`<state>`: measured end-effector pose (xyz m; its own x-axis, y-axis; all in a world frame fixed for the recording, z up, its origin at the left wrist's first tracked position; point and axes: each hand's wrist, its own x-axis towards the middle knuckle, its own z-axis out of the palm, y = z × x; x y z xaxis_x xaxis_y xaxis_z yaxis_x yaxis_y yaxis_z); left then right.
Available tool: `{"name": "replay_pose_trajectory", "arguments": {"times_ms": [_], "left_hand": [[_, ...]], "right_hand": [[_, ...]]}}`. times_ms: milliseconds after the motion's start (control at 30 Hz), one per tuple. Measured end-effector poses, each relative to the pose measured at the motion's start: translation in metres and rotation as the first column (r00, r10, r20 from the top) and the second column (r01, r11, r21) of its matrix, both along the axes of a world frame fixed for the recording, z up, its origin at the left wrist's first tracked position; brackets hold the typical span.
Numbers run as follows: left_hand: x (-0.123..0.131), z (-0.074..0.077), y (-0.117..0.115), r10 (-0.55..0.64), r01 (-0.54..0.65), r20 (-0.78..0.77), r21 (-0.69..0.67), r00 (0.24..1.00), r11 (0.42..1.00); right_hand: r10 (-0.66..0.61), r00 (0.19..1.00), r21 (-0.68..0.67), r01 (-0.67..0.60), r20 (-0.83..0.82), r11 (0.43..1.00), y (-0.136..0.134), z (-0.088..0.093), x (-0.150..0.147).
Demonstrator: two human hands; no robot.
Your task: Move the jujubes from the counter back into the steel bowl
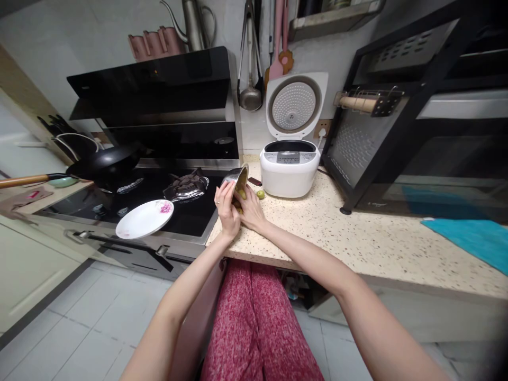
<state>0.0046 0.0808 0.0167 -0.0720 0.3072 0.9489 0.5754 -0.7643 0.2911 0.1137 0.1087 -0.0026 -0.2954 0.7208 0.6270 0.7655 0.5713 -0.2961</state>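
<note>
My left hand (228, 207) grips the outside of a metal bowl (242, 177), which is tipped on its side with its mouth facing right. Small round yellow-green fruits (242, 194) show between my hands at the bowl's mouth; their exact kind is unclear. My right hand (252, 211) is cupped around these fruits, its fingertips reaching to the bowl's rim. Just right of my right fingers, one loose green fruit (260, 194) lies on the speckled counter (317, 227). Part of the bowl's inside is hidden by my hands.
A white rice cooker (289, 174) with its lid raised stands behind my hands. To the left, a white plate (146, 218) overhangs the stove's front edge, near a black wok (105, 161). A black rack (381, 143) and a blue cloth (468, 238) are at right.
</note>
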Motion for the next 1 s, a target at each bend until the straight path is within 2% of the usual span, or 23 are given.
{"name": "replay_pose_trajectory", "arguments": {"times_ms": [233, 400, 567, 733, 1000], "left_hand": [[-0.006, -0.002, 0.0, 0.032, -0.031, -0.07, 0.007, 0.997, 0.999], [-0.006, -0.002, 0.001, 0.013, -0.009, -0.115, 0.04, 0.993, 0.999], [-0.009, 0.0, 0.001, 0.022, -0.02, -0.104, 0.021, 0.994, 1.0], [-0.022, 0.002, 0.006, 0.078, -0.081, -0.089, -0.022, 0.993, 0.996], [-0.032, 0.005, 0.007, 0.099, -0.1, -0.08, -0.012, 0.992, 0.995]], "right_hand": [[-0.041, 0.997, -0.032, 0.039, -0.071, 0.999, 0.001, -0.002, 0.002], [-0.003, 1.0, 0.003, 0.003, -0.007, 1.0, 0.0, -0.001, 0.0], [0.041, 0.997, 0.029, -0.043, 0.06, 0.999, -0.002, 0.002, -0.001], [0.026, 0.998, 0.012, -0.026, 0.061, 1.0, -0.004, 0.005, 0.0], [0.007, 0.998, -0.001, -0.007, 0.06, 1.0, -0.002, 0.004, 0.002]]}}
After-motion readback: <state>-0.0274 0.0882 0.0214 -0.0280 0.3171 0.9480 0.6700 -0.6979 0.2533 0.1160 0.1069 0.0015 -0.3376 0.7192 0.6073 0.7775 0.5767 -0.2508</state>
